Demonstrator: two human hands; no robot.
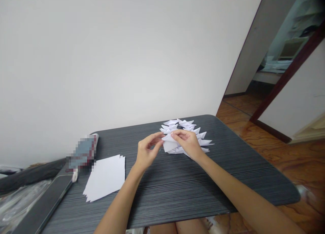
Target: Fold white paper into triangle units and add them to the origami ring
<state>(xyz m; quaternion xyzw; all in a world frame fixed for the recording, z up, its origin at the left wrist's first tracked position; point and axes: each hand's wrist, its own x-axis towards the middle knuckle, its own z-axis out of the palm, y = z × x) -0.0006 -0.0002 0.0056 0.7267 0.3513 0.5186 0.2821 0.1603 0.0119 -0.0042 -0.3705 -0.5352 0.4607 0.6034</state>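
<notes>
A piece of folded white paper (169, 145) is held up over the table between my two hands. My right hand (189, 143) pinches its top edge between thumb and fingers. At the paper's left corner, my left hand (148, 150) has its thumb and fingertips closed on the edge. Behind and to the right stand several folded paper boats (202, 135), loosely grouped in two columns. The right hand partly covers the nearest boats. To the left lies a stack of white paper sheets (108, 176), its edges slightly fanned.
The dark, ribbed table (162, 196) has rounded corners and meets a white wall (127, 58). A blurred-out package (82, 152) rests on the left edge near a dark flat board (48, 203). A wooden floor (243, 122) and a doorway are to the right.
</notes>
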